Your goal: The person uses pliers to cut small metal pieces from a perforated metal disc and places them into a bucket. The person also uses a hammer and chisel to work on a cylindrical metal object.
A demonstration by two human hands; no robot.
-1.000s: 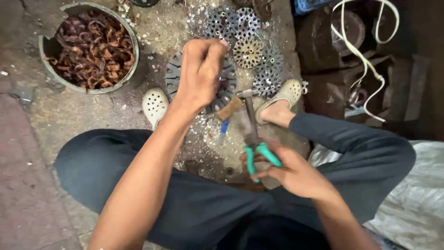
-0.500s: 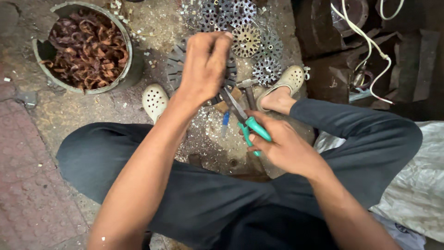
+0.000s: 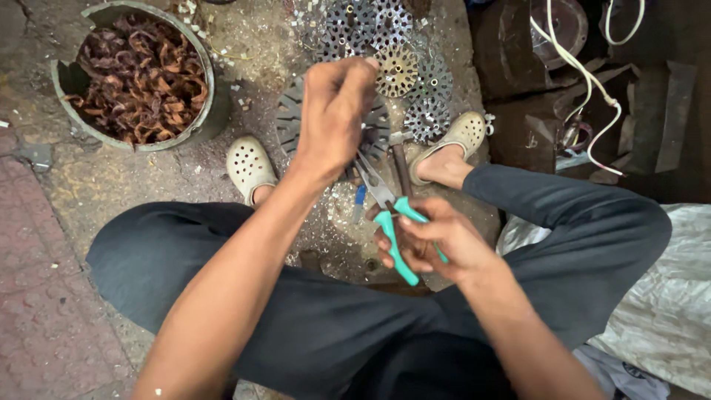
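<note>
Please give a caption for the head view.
Right hand grips green-handled pliers; left hand is raised above a slotted metal disc.

Right hand point(image 3: 437, 244) grips pliers point(image 3: 392, 218): smooth, glossy teal plastic handles, dull grey steel jaws above the grip. Left hand point(image 3: 337, 111) closes over a slotted disc point(image 3: 292, 122) of dark, matt metal, its teeth looking rough. Beyond that grip, more toothed discs point(image 3: 404, 70), greyer, dusty, one brassy. Far left of both hands, a scuffed metal tub point(image 3: 196, 122) holds reddish, dull copper-looking wire scraps point(image 3: 137, 78). Floor point(image 3: 96, 185): rough, gritty concrete.
</note>
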